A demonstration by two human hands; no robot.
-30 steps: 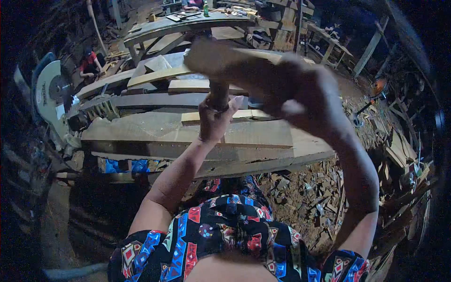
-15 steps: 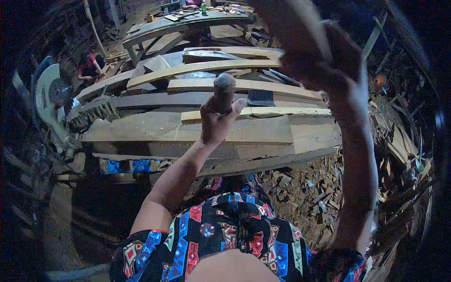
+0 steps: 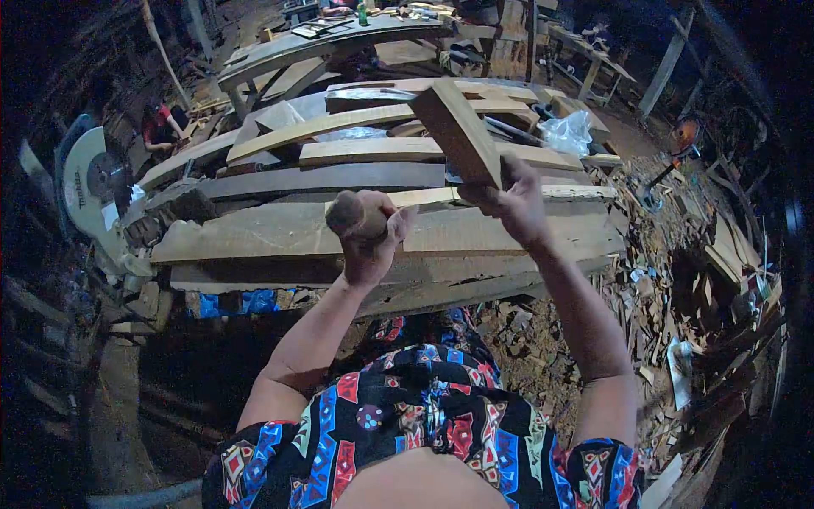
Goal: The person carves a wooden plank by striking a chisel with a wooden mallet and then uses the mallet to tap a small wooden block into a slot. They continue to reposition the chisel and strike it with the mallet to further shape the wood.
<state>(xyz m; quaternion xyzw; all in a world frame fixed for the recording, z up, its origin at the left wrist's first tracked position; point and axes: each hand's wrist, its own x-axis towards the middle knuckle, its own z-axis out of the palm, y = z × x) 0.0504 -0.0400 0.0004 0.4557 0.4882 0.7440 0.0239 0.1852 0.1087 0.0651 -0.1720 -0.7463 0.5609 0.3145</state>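
My left hand (image 3: 370, 259) is closed around a rounded wooden handle (image 3: 346, 214), its blunt end tipped up and to the left. Whatever the handle joins to is hidden beneath my fist. In my right hand (image 3: 519, 208) is a rectangular wooden block (image 3: 460, 131), gripped at its lower end and slanting up to the left. Block and handle are apart. Below both hands lies a broad wooden plank (image 3: 263, 236), with a narrow pale strip (image 3: 577, 192) of wood along its far side.
A Makita circular saw (image 3: 85, 187) stands at the left. Several long boards (image 3: 365, 153) lie beyond the plank, with a clear plastic bag (image 3: 570, 133). Wood scraps (image 3: 543, 339) cover the ground. A person (image 3: 161, 127) crouches far left; a worktable (image 3: 331, 42) stands behind.
My right hand has come down from the upper right with the block, towards the middle. My left hand has shifted down and left, and the handle now leans left.
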